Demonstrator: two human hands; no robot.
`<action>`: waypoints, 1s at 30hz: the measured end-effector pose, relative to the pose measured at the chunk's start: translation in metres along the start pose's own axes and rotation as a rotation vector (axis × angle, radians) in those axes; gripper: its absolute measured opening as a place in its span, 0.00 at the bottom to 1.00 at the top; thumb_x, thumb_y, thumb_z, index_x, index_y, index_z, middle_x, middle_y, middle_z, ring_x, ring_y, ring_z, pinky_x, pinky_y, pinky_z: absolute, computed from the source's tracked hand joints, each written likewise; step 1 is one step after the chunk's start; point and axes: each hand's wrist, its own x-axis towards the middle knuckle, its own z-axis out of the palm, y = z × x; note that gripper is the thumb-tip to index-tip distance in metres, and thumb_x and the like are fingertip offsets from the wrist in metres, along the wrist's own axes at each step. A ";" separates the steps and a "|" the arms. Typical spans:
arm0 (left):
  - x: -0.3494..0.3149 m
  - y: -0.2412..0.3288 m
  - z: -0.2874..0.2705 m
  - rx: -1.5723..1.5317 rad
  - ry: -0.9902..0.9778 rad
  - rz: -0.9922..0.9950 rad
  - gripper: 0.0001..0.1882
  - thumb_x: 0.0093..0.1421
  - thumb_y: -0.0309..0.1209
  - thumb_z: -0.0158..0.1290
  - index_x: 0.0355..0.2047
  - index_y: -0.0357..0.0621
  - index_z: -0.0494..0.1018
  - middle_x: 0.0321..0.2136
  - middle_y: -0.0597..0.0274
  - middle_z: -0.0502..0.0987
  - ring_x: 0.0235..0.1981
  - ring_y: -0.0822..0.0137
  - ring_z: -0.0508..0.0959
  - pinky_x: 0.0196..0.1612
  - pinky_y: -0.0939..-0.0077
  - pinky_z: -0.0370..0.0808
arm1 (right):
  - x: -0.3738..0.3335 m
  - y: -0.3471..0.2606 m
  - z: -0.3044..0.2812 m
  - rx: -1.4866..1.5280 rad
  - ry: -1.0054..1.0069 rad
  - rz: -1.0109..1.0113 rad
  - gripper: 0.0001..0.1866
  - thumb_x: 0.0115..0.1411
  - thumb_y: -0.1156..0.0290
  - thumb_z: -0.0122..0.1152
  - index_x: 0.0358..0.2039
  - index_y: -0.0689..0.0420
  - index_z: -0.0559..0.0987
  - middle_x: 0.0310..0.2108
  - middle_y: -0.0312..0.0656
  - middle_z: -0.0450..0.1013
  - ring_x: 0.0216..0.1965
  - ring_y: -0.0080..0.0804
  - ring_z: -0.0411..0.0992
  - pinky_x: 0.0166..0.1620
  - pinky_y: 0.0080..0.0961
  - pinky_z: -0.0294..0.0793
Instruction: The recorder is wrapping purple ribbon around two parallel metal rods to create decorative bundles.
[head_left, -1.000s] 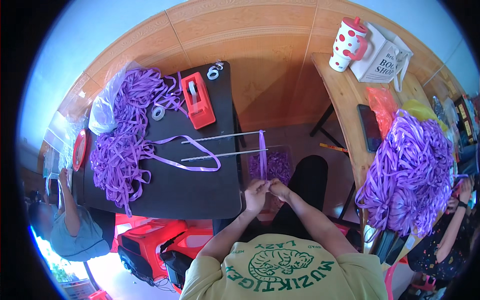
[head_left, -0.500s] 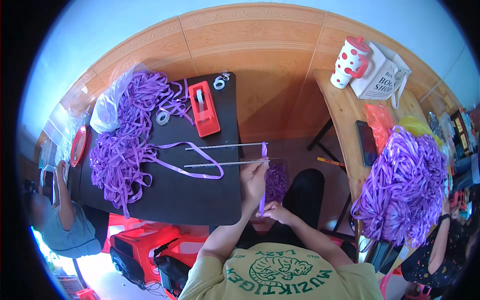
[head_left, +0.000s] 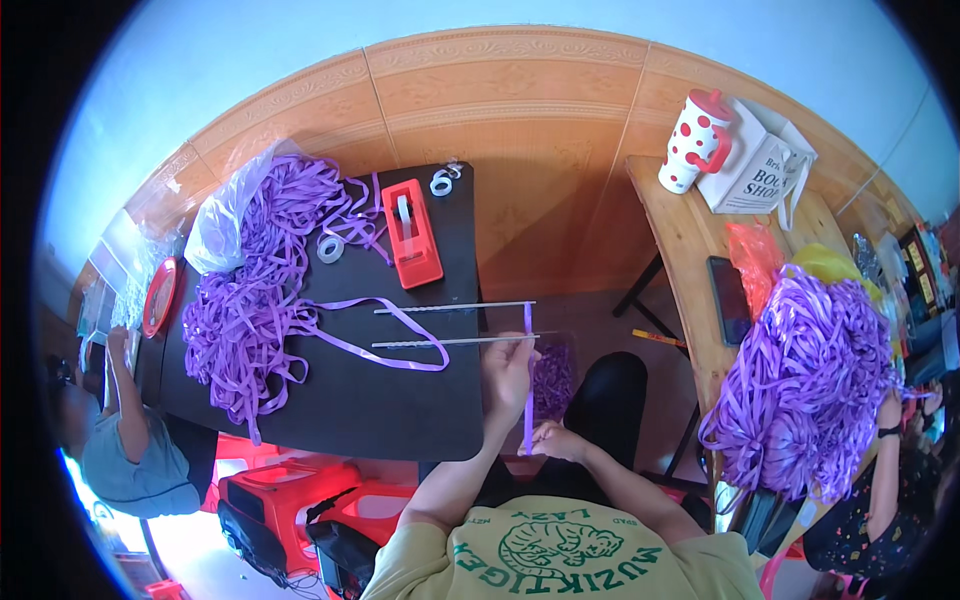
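Two thin metal rods, the upper one (head_left: pixel 455 307) and the lower one (head_left: pixel 450 343), stick out past the right edge of the black table (head_left: pixel 400 420). A narrow purple ribbon (head_left: pixel 529 390) runs straight down from the upper rod's tip, past the lower rod. At the lower rod's end, my left hand (head_left: pixel 507 378) is closed, its fingertips pinching at the ribbon and rod. Below it, my right hand (head_left: pixel 560 441) grips the ribbon's lower end between closed fingers. Under my hands, a clear bin (head_left: pixel 573 345) holds purple ribbon pieces.
A purple ribbon heap (head_left: pixel 245 320), a red tape dispenser (head_left: pixel 412 235) and tape rolls (head_left: pixel 330 249) lie on the black table. On the wooden table (head_left: pixel 665 230) are a dotted tumbler (head_left: pixel 692 140), a phone (head_left: pixel 729 300) and a purple bundle (head_left: pixel 800 390). People sit at both sides.
The ribbon between the upper rod and my right hand has become straighter and flatter. Both hands stay in nearly the same place; the whole view has shifted slightly.
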 end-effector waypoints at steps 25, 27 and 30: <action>0.011 0.009 0.011 -0.329 0.039 -0.059 0.08 0.56 0.23 0.54 0.37 0.36 0.75 0.27 0.63 0.76 0.26 0.74 0.74 0.31 0.84 0.69 | -0.006 0.002 0.011 0.154 -0.208 0.020 0.09 0.49 0.73 0.68 0.31 0.61 0.82 0.29 0.36 0.78 0.31 0.18 0.74 0.38 0.15 0.72; 0.008 0.013 0.009 -0.304 -0.008 -0.127 0.10 0.57 0.24 0.53 0.40 0.35 0.74 0.27 0.62 0.77 0.26 0.74 0.74 0.31 0.84 0.69 | -0.007 0.005 0.010 0.149 -0.192 0.003 0.08 0.49 0.73 0.68 0.31 0.61 0.82 0.28 0.35 0.78 0.30 0.16 0.73 0.37 0.15 0.71; 0.006 0.014 0.005 -0.279 -0.073 -0.187 0.12 0.59 0.26 0.51 0.43 0.35 0.72 0.28 0.61 0.77 0.26 0.74 0.74 0.31 0.85 0.69 | -0.005 0.013 0.011 0.188 -0.203 0.000 0.08 0.49 0.71 0.69 0.28 0.61 0.82 0.24 0.31 0.76 0.26 0.13 0.69 0.33 0.14 0.68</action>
